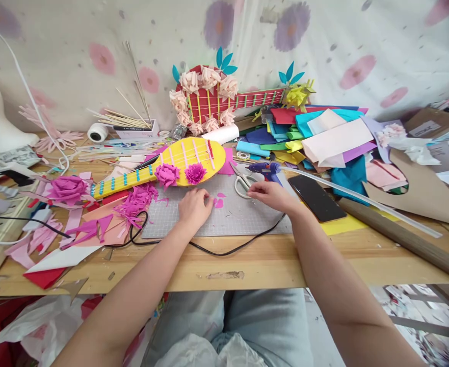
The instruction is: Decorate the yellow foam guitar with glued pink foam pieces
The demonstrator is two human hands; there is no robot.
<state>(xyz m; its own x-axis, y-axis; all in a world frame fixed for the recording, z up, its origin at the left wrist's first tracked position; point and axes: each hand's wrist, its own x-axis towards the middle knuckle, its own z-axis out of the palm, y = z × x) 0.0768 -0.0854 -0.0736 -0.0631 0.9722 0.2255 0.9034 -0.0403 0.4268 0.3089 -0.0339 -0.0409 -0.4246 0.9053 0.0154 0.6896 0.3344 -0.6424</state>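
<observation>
Both hands rest on the grey cutting mat (243, 216), seen from behind, so the fingertips are mostly hidden and the grip is hard to read. The left hand (194, 208) lies knuckles up with fingers curled toward small pink scraps (219, 202); whether it pinches one I cannot tell. The right hand (270, 195) sits just beside the scissors (242, 182), its fingertips at or touching the white handles, though I cannot tell whether it grasps them. The scraps lie between the two hands, touching or just off the left fingertips. Behind the left hand lies a yellow foam guitar (178, 164), pear-shaped, with pale pink strips for strings, blue bars along the neck and two ruffled magenta flowers (181, 174) on the body. A blue glue gun (264, 168) sits just behind the scissors, its black cord (224, 251) looping along the mat's near edge. A black phone (316, 198) lies flat to the right of the right hand. Further back a red guitar (224, 102) with pale paper blossoms leans against the flowered cloth, its lower part hidden by clutter. A heap of coloured foam sheets (323, 135) fills the right rear, and shredded pink paper (136, 201) lies at left. The wooden table (255, 262) is scuffed at its edge.
</observation>
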